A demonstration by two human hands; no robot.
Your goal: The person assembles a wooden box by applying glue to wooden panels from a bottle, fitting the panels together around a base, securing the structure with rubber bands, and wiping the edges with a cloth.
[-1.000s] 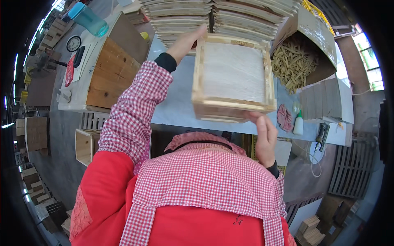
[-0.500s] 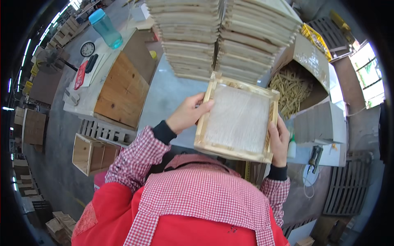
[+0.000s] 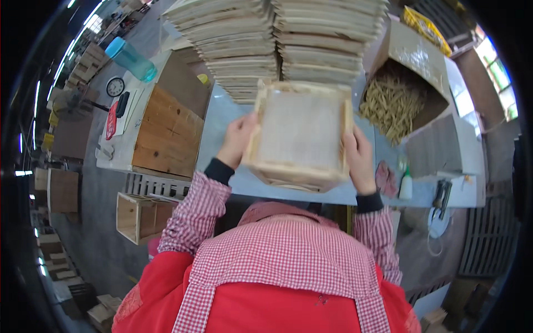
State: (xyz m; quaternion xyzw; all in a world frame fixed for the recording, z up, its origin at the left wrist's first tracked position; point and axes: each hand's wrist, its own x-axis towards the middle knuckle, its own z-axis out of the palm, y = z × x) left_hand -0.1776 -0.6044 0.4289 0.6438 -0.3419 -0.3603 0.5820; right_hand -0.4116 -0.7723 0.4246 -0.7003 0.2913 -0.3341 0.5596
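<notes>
A square wooden box frame (image 3: 300, 133) with a pale mesh-like bottom is held over the grey workbench (image 3: 216, 127) in front of me. My left hand (image 3: 237, 139) grips its left side and my right hand (image 3: 358, 158) grips its right side. The frame is roughly level, its open face turned up toward me. Behind it stand two tall stacks of thin wooden boards (image 3: 277, 39). My sleeves are red-and-white checked with dark cuffs.
A cardboard box of thin wooden sticks (image 3: 397, 100) stands open at the right. A glue bottle (image 3: 406, 186) and a tool (image 3: 442, 194) lie at the right of the bench. At the left are a wooden crate (image 3: 166, 133), a blue bottle (image 3: 130, 58), a clock (image 3: 115, 86) and an open crate (image 3: 139, 216) on the floor.
The frame was held high and tilted a second ago. It has come down and levelled, and both hands now hold its two sides above the bench.
</notes>
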